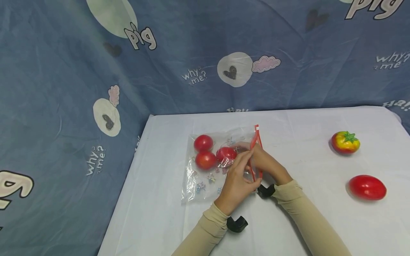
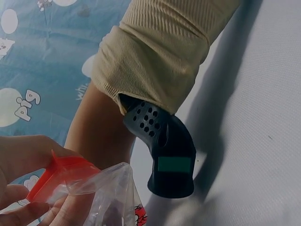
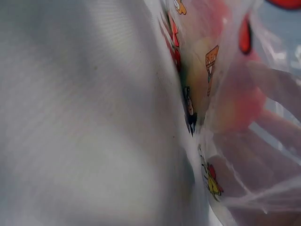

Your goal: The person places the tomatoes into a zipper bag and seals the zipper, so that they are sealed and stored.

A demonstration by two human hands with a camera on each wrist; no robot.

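A clear zip bag (image 1: 198, 190) with a red zip edge lies flat, its mouth facing right. Two red tomatoes, an upper one (image 1: 203, 143) and a lower one (image 1: 206, 160), rest inside at the left. My left hand (image 1: 236, 183) pinches the red zip edge (image 2: 66, 172) at the mouth. Through that mouth reaches my right hand (image 1: 261, 158), its fingers around a third red tomato (image 1: 225, 153). In the right wrist view, the fingers (image 3: 277, 127) and the tomato (image 3: 242, 103) show blurred through printed plastic.
On the white table (image 1: 150, 177), a red-yellow fruit with a green leafy top (image 1: 345, 143) sits at the far right. Nearer, a glossy red oval fruit (image 1: 367, 187) lies on its side. Black wrist devices show below the left sleeve (image 1: 237, 224) and right sleeve (image 1: 266, 191). Patterned blue cloth (image 1: 179, 42) hangs behind.
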